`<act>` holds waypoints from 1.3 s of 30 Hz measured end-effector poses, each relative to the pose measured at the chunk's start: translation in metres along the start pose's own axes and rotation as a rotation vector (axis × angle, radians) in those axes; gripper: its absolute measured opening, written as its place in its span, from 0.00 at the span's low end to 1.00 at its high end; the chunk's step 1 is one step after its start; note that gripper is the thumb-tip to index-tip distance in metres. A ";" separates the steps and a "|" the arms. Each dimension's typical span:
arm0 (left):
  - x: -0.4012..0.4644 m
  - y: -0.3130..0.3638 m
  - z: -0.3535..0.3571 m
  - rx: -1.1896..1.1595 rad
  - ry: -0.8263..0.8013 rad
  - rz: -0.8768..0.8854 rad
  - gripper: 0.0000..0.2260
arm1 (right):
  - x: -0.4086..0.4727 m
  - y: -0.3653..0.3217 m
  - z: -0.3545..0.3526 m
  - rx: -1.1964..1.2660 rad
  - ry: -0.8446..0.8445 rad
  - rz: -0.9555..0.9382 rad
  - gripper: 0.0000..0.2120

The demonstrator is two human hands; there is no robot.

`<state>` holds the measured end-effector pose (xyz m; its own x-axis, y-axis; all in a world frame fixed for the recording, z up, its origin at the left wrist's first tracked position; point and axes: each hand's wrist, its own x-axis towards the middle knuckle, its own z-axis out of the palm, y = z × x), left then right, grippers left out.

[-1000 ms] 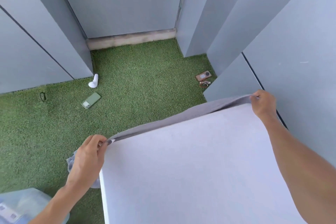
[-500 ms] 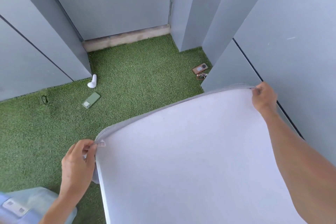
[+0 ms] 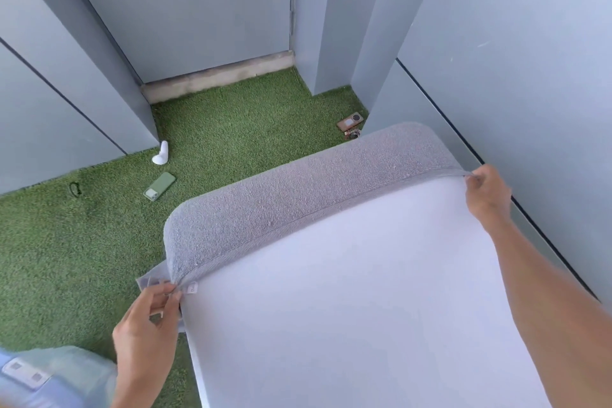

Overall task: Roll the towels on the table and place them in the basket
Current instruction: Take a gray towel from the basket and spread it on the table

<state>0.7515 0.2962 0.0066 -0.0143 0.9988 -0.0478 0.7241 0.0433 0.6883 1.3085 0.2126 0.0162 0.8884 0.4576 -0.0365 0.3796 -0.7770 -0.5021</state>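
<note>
A grey terry towel (image 3: 298, 199) lies over the far edge of a white table (image 3: 347, 308), with part of it hanging down behind. My left hand (image 3: 149, 318) pinches the towel's near-left corner at the table's left edge, beside a small label. My right hand (image 3: 486, 195) pinches the near-right corner at the table's right edge. A pale translucent basket (image 3: 49, 374) shows at the bottom left, on the floor, partly cut off by the frame.
Green artificial grass (image 3: 82, 258) covers the floor. On it lie a green phone (image 3: 159, 186), a white object (image 3: 161, 153), a small black loop (image 3: 75, 189) and a brown device (image 3: 350, 121). Grey walls (image 3: 513, 60) stand close on the right and behind.
Both hands have drawn the towel's edge toward me across the table top. A broad grey band of towel now lies on the table's far part, where only a thin edge showed before.
</note>
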 end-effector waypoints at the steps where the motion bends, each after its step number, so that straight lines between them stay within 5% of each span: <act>1: -0.008 -0.003 0.000 0.000 0.003 0.006 0.04 | -0.005 0.006 -0.004 0.006 0.006 0.018 0.08; 16: -0.219 -0.045 -0.001 -0.166 0.101 0.147 0.07 | -0.130 0.180 -0.082 0.024 0.063 0.124 0.09; 22: -0.301 -0.054 -0.011 -0.162 0.099 0.236 0.02 | -0.173 0.233 -0.112 0.004 0.049 0.138 0.09; 25: -0.343 -0.054 -0.013 -0.194 0.118 0.214 0.09 | -0.196 0.264 -0.131 -0.012 0.046 0.102 0.09; 30: -0.425 -0.068 -0.013 -0.167 0.165 0.193 0.03 | -0.233 0.317 -0.157 0.053 0.046 0.096 0.08; 39: -0.564 -0.079 -0.018 -0.123 0.179 0.126 0.09 | -0.313 0.417 -0.210 0.085 0.041 0.069 0.09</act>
<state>0.6895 -0.2701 -0.0079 -0.0590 0.9845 0.1652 0.6390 -0.0899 0.7639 1.2429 -0.3456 0.0000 0.9221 0.3850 -0.0387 0.2958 -0.7658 -0.5711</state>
